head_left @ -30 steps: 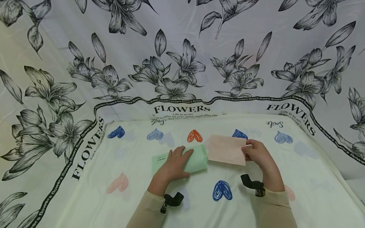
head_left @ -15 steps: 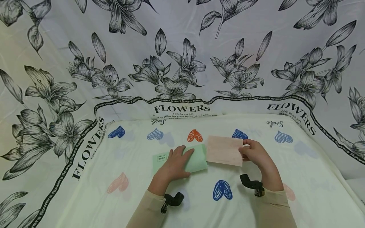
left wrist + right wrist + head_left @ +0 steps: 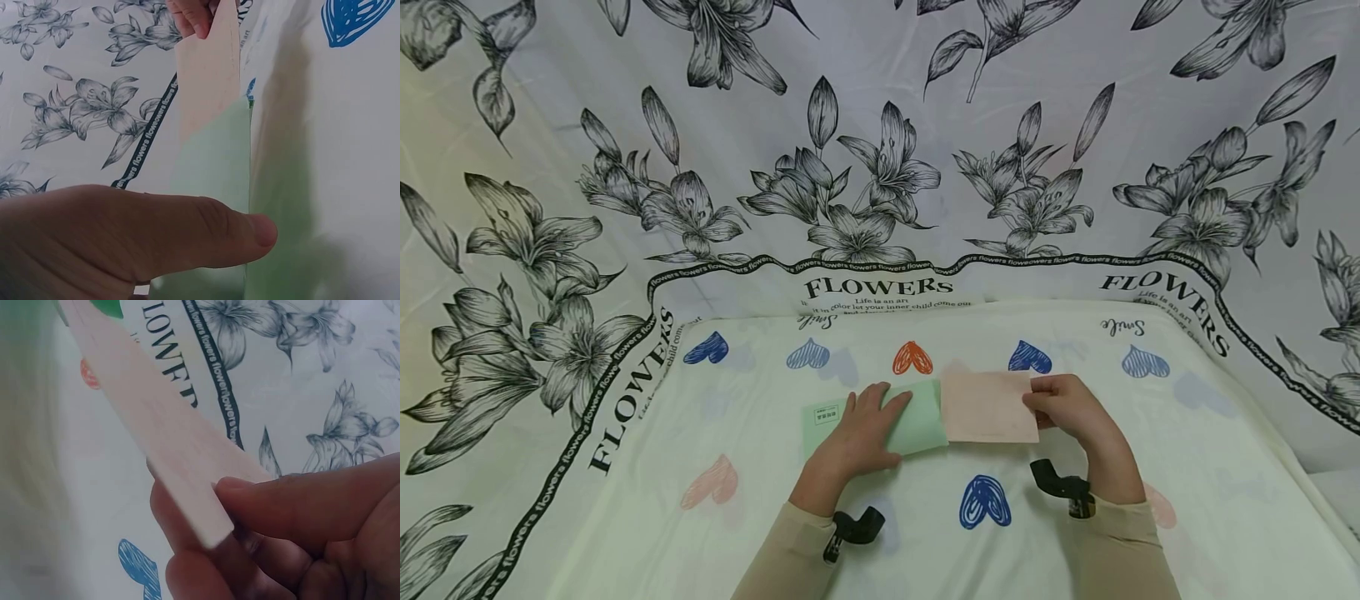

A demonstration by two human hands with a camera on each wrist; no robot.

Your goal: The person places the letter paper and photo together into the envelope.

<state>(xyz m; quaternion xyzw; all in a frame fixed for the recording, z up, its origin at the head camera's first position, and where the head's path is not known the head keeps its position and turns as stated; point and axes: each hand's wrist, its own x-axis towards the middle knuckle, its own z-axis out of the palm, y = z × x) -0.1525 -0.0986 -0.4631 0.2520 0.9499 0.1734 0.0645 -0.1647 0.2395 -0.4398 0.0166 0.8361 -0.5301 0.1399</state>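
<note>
Head view: pink card (image 3: 987, 407) meets right end of green envelope (image 3: 922, 422)

- On my head view, a long beige left sleeve (image 3: 793, 554), plain and close-fitting, covers the forearm and ends near the wrist.
- A matching beige right sleeve (image 3: 1127, 550) shows soft creases across the cloth.
- At the left cuff sits a small black wrist device (image 3: 859, 526), bent in shape, its lower part bearing pale marks too small for me to read.
- A similar black, angled unit (image 3: 1062, 483) is worn at the right wrist.
- The left hand (image 3: 861, 433) and right hand (image 3: 1063, 404) are bare.
</note>
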